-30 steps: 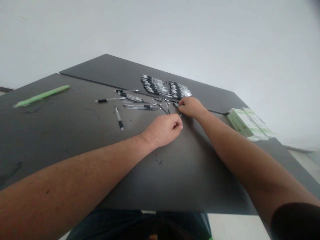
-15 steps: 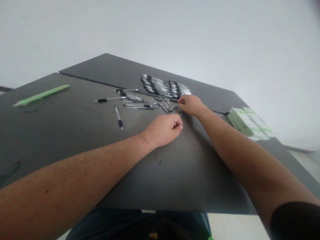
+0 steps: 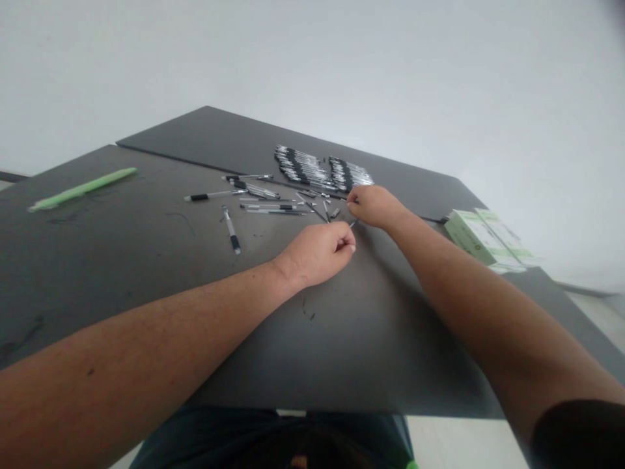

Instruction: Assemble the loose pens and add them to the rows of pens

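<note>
My left hand [image 3: 325,254] is closed above the dark table, its fingers curled around a thin pen part [image 3: 353,223] whose tip sticks out at the top. Just beyond it, my right hand [image 3: 368,203] is closed in a pinch. A small dark tip shows at its fingers, too small to name. Loose pen parts [image 3: 326,210] lie by the fingertips, among them a short grey piece [image 3: 334,213]. Left of these are refills and clear barrels [image 3: 273,207], and several pens with black grips [image 3: 254,189]. One pen [image 3: 231,229] lies apart, nearer my left forearm.
Two rows of clear pens with black grips, a left row [image 3: 303,166] and a right row [image 3: 349,172], lie behind my hands. Green-and-white boxes [image 3: 481,238] stand at the right. A long green packet [image 3: 85,189] lies far left. A seam [image 3: 195,163] crosses the table [image 3: 371,352].
My right fingers have shifted slightly and separated from the short grey piece, which now lies on the table. My left hand has barely moved.
</note>
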{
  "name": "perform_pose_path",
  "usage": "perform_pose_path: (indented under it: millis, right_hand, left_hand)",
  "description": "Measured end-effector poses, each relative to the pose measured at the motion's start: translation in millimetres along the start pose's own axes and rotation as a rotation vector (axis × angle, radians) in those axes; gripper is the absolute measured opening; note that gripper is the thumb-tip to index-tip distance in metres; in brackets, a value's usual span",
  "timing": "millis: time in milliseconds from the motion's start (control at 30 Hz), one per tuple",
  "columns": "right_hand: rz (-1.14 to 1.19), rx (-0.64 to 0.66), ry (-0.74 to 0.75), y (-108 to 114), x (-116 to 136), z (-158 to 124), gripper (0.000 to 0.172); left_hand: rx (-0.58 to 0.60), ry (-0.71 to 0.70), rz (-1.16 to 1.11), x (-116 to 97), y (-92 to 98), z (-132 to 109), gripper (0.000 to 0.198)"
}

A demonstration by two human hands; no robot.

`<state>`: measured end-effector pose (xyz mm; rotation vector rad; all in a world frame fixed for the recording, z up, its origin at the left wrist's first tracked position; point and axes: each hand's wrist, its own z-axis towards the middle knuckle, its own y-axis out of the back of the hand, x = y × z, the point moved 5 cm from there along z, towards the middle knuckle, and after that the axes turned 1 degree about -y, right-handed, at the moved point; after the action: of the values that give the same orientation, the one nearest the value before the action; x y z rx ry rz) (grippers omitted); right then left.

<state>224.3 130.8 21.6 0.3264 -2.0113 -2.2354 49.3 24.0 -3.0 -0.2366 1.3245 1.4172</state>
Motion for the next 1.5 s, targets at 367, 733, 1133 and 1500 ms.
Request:
perform_pose_path:
  millis: [367, 733, 1133, 1500]
  right_hand:
    - [0.306, 0.079, 0.118, 24.2, 24.1, -136.7, 0.019]
    - [0.546, 0.085, 0.042, 15.6, 30.2, -150.3, 0.001]
    - [0.755, -0.152, 0.028, 27.1, 24.8, -152.3, 0.011]
    - [0.694, -0.327, 0.220, 27.6, 16.6, -156.8, 0.042]
  left_hand:
    - [0.022, -0.203, 0.090, -17.9, -5.3, -7.4, 0.013]
    - [0.166, -0.254, 0.200, -26.0, -8.1, -12.4, 0.009]
    - [-0.046, -0.100, -0.124, -17.5, -0.1, -14.9, 0.003]
    - [-0.049, -0.068, -0.168, 1.9, -5.8, -9.2, 0.018]
